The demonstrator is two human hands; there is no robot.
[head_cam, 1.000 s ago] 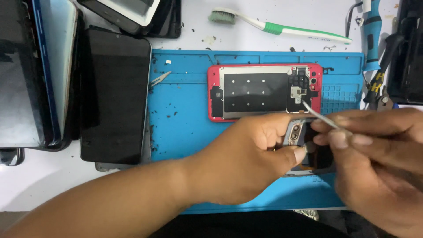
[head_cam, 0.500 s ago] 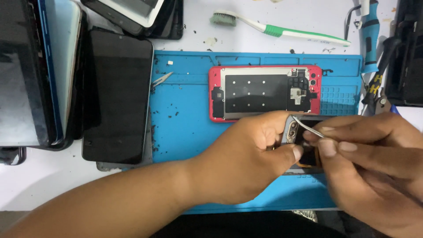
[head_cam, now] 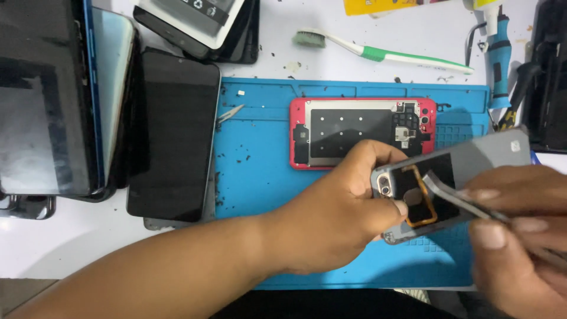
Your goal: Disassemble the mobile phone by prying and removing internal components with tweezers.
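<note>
My left hand (head_cam: 336,218) grips a grey phone back cover (head_cam: 472,159) by its camera end, holding it tilted above the blue work mat (head_cam: 260,171). The cover's inside faces up, with a black pad and a copper-coloured coil on it. My right hand (head_cam: 520,242) holds metal tweezers (head_cam: 443,188) whose tips rest on that black pad. Behind the cover, an opened red-framed phone (head_cam: 354,133) lies on the mat with its metal shield plate and camera parts showing.
Several dark phones and screens (head_cam: 171,133) are stacked at the left of the white table. A toothbrush (head_cam: 384,53) with a green-and-white handle lies beyond the mat. A blue-handled tool (head_cam: 499,65) and dark tools stand at the right. A small blade (head_cam: 230,112) lies on the mat's left.
The grey cover has been raised and turned so more of its inside shows. The tweezers have moved from above the red phone down onto the cover's black pad.
</note>
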